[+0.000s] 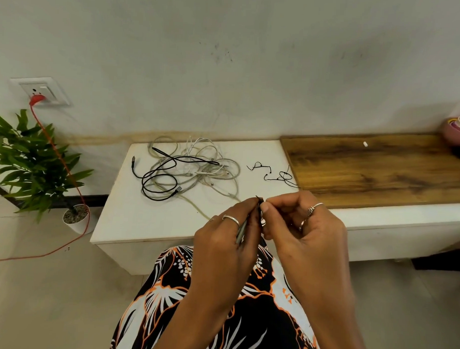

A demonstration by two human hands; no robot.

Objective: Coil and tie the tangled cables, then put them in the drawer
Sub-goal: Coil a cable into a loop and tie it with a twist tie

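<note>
Both hands up close over lap, fingertips meeting. Left hand [225,234] curled, pinching grey cable [241,231] against small black tie [260,201]. Right hand [304,224] curled too, thumb and forefinger nipping same tie from other side. Grey cable trails from left hand back across white cabinet top [123,217] into tangled pile [192,170] of grey, white, black cables. Loose black ties [273,173] lie just right of pile, touching wooden board [375,169] edge. Potted plant [33,165] far left.

A white desk [123,217] carries tangled cables [192,170] near its back edge — black over pale. Thin black ties [273,173] lie beside them, toward the right edge.
</note>
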